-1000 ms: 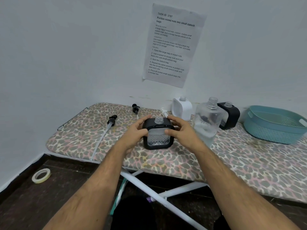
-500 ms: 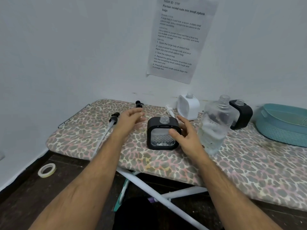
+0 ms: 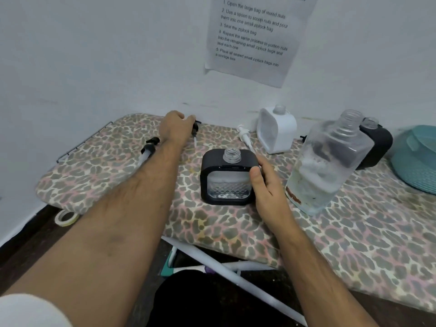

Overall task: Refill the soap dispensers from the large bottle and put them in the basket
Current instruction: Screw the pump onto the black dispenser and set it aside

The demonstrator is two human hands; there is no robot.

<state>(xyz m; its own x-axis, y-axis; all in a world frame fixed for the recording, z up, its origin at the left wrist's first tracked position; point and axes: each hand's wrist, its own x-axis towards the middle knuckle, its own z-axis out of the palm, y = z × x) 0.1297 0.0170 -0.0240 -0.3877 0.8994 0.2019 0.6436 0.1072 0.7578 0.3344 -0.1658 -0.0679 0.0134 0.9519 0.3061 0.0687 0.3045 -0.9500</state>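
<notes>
A black soap dispenser (image 3: 227,178) with an open clear neck stands upright on the leopard-print ironing board (image 3: 236,223). My right hand (image 3: 266,190) holds its right side, thumb on the front face. My left hand (image 3: 175,126) reaches to the back of the board, where its fingers curl over a black pump head (image 3: 195,130). The large clear bottle (image 3: 328,161), uncapped and partly full, stands just right of my right hand. A white dispenser (image 3: 277,132) and a second black dispenser (image 3: 378,145) stand open at the back. The teal basket (image 3: 417,159) sits at the far right.
Partly under my left forearm lies another black pump with a long tube (image 3: 149,148). A white pump (image 3: 245,138) lies by the white dispenser. The wall runs close behind the board, with a paper sheet (image 3: 254,36) on it. A tape roll (image 3: 65,217) lies on the floor.
My left hand let go of the black dispenser and moved back and left to the black pump head. My right hand stayed on the dispenser. The camera tilted down and closer.
</notes>
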